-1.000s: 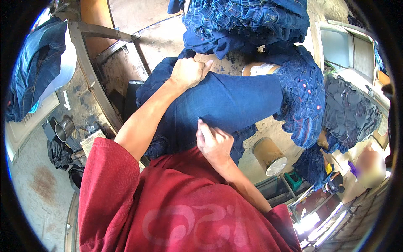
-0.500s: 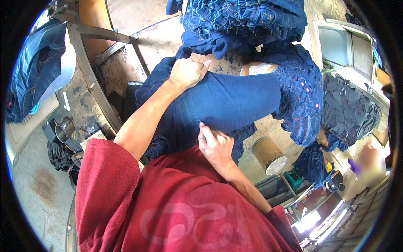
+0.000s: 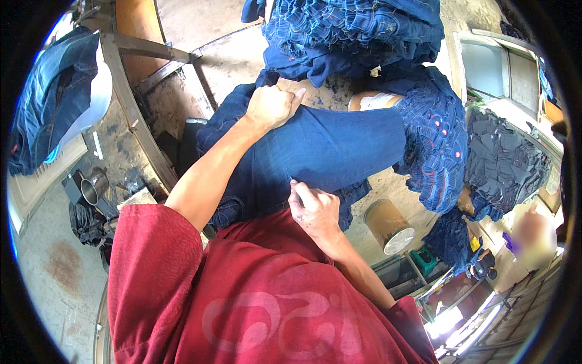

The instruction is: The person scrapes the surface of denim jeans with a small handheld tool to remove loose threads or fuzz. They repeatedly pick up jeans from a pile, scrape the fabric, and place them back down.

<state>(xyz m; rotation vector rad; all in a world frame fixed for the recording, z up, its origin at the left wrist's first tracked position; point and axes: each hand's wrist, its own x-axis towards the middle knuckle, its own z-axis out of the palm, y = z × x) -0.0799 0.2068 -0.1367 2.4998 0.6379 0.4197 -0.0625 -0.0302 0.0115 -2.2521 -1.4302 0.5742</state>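
A pair of blue jeans (image 3: 339, 142) lies stretched in front of me, one leg running off to the right. My left hand (image 3: 270, 106) is closed in a fist at its far edge, gripping the denim, with the thumb sticking out to the right. On the near side of the leg, my right hand (image 3: 316, 209) is closed in a pinch, its fingertips at the cloth. Anything between those fingers is too small or hidden to name. Dark bunched denim lies under and beside the jeans on the left.
A tall pile of dark blue denim garments (image 3: 354, 36) stands ahead. Another bunched denim heap (image 3: 433, 136) sits right, with black garments (image 3: 506, 148) beyond it. A brown cylindrical container (image 3: 388, 224) stands below right. Jeans (image 3: 54, 97) hang far left, near a metal cup (image 3: 94, 187).
My right hand has shifted very slightly right and toward me along the jeans. My left hand keeps its grip in the same place.
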